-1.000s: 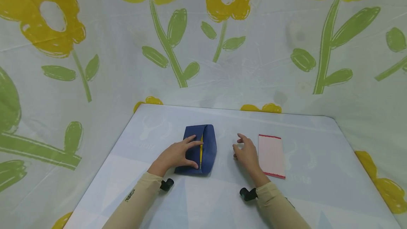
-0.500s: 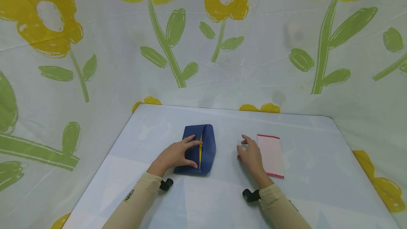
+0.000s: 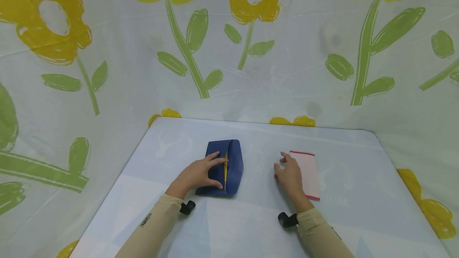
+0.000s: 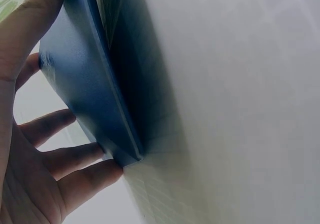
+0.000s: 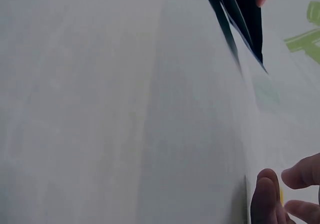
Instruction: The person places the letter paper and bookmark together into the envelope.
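A dark blue envelope [image 3: 235, 168] lies on the table with its flap opened out to the right. A strip of yellow [image 3: 225, 172] shows along its mouth. My left hand [image 3: 197, 174] rests on the envelope's body, thumb and fingers spread across it; the left wrist view has the fingertips at the blue surface [image 4: 85, 69]. To the right, my right hand [image 3: 291, 175] holds nothing, its fingers loosely bent. It overlaps the left side of a pale pink rectangular packet [image 3: 311, 174] with red strips at its top and bottom ends.
The pale patterned table [image 3: 247, 230] reaches back to a curtain [image 3: 287, 90] printed with yellow flowers and green leaves, which also hangs at both sides. A small black device [image 3: 187, 208] sits at the left wrist, another black device [image 3: 288, 220] at the right wrist.
My right hand has moved to the right, away from the envelope and partly over the packet's left side. The left hand and the envelope stay in place.
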`<state>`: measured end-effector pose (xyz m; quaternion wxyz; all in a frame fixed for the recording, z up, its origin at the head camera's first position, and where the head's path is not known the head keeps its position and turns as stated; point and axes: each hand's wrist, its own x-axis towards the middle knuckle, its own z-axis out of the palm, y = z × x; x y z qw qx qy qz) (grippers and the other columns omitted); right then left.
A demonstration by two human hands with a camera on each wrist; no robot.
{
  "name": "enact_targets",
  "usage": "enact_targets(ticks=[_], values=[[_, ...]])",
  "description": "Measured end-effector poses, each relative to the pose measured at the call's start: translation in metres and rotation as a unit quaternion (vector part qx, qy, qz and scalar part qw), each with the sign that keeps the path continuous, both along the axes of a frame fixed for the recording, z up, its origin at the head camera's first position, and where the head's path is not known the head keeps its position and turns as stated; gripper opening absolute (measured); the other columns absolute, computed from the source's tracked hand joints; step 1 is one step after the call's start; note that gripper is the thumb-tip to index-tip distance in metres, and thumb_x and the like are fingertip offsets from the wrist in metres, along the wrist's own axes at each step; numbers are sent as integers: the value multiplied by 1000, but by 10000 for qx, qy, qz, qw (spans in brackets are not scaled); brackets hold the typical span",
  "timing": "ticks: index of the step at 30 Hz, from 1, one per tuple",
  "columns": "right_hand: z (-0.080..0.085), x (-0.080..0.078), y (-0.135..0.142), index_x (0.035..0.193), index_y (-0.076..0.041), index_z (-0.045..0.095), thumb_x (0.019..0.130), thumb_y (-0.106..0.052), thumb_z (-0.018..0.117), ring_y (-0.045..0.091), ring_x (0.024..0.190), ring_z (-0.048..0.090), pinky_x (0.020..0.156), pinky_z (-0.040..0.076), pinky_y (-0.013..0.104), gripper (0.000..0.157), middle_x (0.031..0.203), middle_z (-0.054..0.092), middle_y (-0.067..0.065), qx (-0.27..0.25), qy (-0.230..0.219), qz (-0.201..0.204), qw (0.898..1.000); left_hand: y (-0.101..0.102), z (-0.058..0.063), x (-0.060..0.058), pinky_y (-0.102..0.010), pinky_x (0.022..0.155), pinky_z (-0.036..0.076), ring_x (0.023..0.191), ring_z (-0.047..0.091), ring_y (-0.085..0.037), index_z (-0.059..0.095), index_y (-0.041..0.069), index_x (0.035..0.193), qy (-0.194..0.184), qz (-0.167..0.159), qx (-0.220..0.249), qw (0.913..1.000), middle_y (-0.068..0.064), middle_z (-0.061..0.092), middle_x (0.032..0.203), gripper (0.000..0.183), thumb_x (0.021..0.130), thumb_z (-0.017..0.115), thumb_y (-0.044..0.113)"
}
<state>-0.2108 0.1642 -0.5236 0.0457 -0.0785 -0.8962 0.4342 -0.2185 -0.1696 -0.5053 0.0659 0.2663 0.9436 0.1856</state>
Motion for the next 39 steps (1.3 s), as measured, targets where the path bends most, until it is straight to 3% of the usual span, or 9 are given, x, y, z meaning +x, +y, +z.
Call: enact_targets(ticks=[11,18,27,39], values=[[0,3,16,151,-3,45,98,-17,61,29,94,61,82,50,39,57,126,58,19,80,5,-289,9995,2,0,-1,-54,103,49,137,49,-40,48,37,152,-46,10,13,10000,-10,32,164,91,72,84,61],[2,6,25,150,-3,44,99,-19,60,27,84,65,82,52,41,56,128,57,19,110,-67,-405,9991,4,0,-1,-54,103,49,138,48,-40,48,36,152,-57,3,19,10000,-11,32,164,91,72,84,60],[5,8,37,150,-1,45,99,-18,58,41,117,54,98,47,56,55,131,58,23,210,75,-537,9983,7,0,-2,-55,104,48,138,48,-40,48,37,152,-56,0,24,10000,-10,32,164,91,72,84,61],[9,9,55,149,-2,46,100,-22,59,41,116,54,96,48,57,55,131,57,24,486,-103,-886,9948,11,0,-1,-54,104,48,137,49,-41,49,35,151,12,-63,18,10000,-12,33,164,91,72,85,59]])
